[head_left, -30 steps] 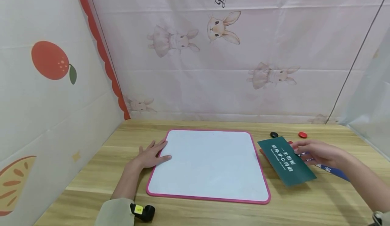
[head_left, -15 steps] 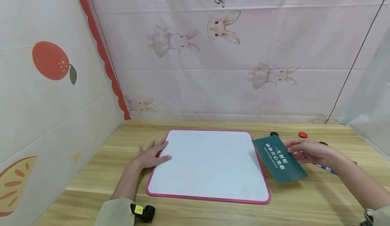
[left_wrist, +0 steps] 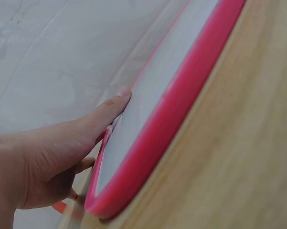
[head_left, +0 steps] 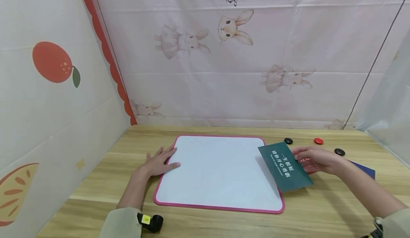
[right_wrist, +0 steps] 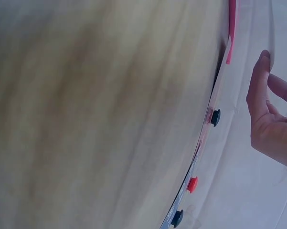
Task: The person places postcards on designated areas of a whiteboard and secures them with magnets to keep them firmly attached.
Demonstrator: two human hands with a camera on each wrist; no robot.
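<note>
My right hand (head_left: 315,160) pinches a dark green card (head_left: 285,168) with white printed writing by its right side. The card is tilted, and in the head view it overlaps the right edge of a whiteboard (head_left: 217,174) with a pink frame. In the right wrist view, the thumb and fingers of my right hand (right_wrist: 274,109) come together, and the card hardly shows there. My left hand (head_left: 160,162) lies with spread fingers on the whiteboard's left edge. From the left wrist, its thumb (left_wrist: 115,102) rests along the white surface.
Behind my right hand lie a black round button-like piece (head_left: 288,141), a red one (head_left: 318,141) and another black one (head_left: 339,152). A blue card (head_left: 365,169) lies partly behind my right forearm. Printed cloth walls (head_left: 205,99) border the wooden table (head_left: 205,225).
My right hand has carried the green card leftward, from beside the whiteboard to over its right edge. More of the blue card and a second black piece now show. My left hand stays put.
</note>
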